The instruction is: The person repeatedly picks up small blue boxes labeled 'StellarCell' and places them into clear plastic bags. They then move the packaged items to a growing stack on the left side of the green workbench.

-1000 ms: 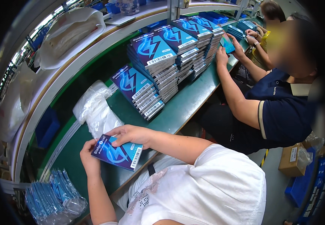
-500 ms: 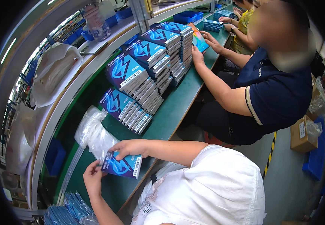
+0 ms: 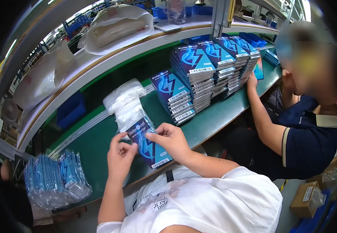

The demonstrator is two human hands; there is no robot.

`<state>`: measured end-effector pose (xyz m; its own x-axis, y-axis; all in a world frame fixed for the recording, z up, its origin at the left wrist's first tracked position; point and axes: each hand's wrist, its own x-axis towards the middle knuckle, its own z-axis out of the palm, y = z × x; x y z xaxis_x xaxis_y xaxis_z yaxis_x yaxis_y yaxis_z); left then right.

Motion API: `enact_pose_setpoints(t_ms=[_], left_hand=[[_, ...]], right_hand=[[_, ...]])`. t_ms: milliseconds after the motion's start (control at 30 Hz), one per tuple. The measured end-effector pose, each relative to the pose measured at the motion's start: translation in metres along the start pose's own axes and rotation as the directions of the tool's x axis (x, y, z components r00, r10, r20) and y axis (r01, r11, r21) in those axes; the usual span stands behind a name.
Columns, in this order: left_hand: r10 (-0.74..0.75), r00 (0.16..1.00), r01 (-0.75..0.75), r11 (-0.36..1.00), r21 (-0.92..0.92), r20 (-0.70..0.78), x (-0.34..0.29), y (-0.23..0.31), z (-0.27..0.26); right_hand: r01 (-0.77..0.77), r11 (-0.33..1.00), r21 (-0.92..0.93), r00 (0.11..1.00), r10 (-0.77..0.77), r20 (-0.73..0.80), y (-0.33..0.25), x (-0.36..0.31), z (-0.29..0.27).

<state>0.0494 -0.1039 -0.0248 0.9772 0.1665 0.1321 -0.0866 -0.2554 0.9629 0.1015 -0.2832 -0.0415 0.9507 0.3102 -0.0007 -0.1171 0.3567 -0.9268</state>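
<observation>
We are holding a flat blue box (image 3: 148,143) between both hands, just above the green worktop (image 3: 94,145). Our left hand (image 3: 120,155) is pinching the box's near left edge with its fingers closed on it, and our right hand (image 3: 171,140) is gripping the right side, thumb on top and fingers curled around the edge. Just beyond our hands, a heap of clear plastic bags (image 3: 125,104) is lying on the worktop, touching the box's far end. Further out past our right hand, stacks of blue boxes (image 3: 199,75) are standing in rows. Well off to the left of our left hand, a bundle of wrapped blue packs (image 3: 53,178) is sitting at the worktop's near edge. To our right, a co-worker's arm (image 3: 261,116) is reaching toward the stacks.
</observation>
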Motion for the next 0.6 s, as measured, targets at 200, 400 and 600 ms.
enact_pose_setpoints(t_ms=[200, 400, 600], left_hand=[[-0.177, 0.973, 0.025, 0.717, -0.697, -0.147, -0.007, -0.01, 0.014], [-0.311, 0.933, 0.007, 0.522, -0.853, -0.183, 0.002, -0.028, -0.024], [-0.074, 0.966, 0.248, 0.538, -0.805, 0.248, -0.037, 0.01, 0.019]], right_hand=[[-0.029, 0.949, -0.314, 0.965, 0.108, 0.239, 0.014, 0.012, 0.02], [0.104, 0.926, -0.363, 0.864, 0.096, 0.494, -0.003, 0.002, 0.016], [0.63, 0.597, -0.497, 0.772, -0.551, 0.317, -0.01, 0.013, 0.023]])
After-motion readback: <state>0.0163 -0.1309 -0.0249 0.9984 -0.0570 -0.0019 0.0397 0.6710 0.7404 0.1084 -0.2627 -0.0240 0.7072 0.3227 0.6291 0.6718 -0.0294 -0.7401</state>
